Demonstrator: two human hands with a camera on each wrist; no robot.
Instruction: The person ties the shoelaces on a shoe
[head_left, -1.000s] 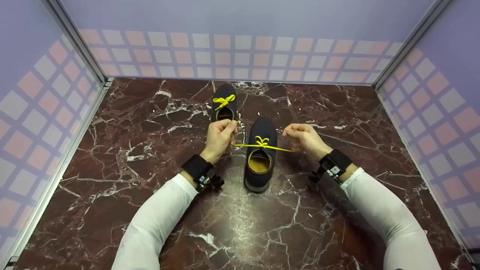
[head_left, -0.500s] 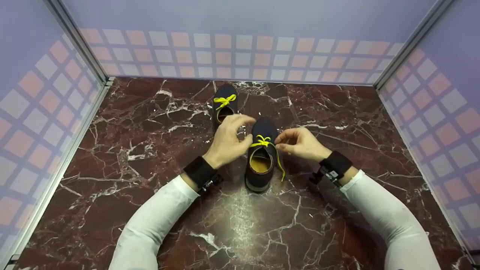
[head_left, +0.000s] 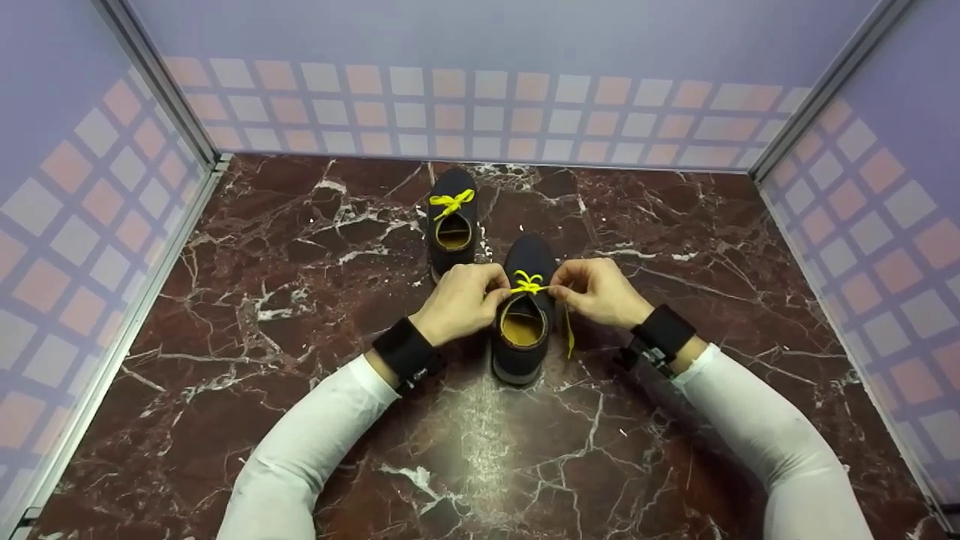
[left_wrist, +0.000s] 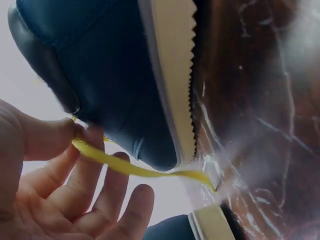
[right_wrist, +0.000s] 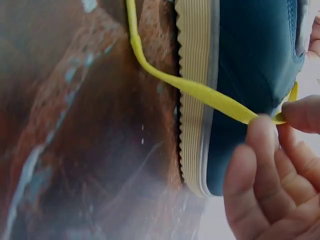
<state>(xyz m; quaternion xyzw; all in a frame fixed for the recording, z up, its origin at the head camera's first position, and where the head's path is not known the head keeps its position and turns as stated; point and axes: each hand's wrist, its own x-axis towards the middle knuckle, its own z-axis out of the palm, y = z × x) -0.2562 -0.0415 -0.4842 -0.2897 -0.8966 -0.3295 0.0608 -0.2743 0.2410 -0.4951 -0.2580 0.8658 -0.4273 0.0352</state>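
Note:
A dark shoe [head_left: 528,253] with a yellow insole stands toe away from me, between my two hands. My left hand [head_left: 459,301] pinches one end of its yellow shoelace [left_wrist: 122,165] between thumb and forefinger, at the shoe's left side. The loose tail of that end trails past the fingers in the left wrist view. On the right side, my right hand [head_left: 600,294] pinches the other lace end [right_wrist: 210,96], whose tail hangs down beside the pale ridged sole [right_wrist: 192,115]. Small yellow loops [head_left: 528,279] stand up over the tongue, just ahead of the pinched ends.
A matching dark shoe [head_left: 454,180], its yellow lace tied in a bow, stands farther back and to the left. Both shoes rest on a dark red marbled surface [head_left: 315,450]. Lilac panels [head_left: 495,30] with pink and white squares enclose it at the back and sides.
From holding the lace stretched wide sideways, both hands have let it drop, come in close to the shoe and pinched the lace again near the knot. The shoes have stayed in place.

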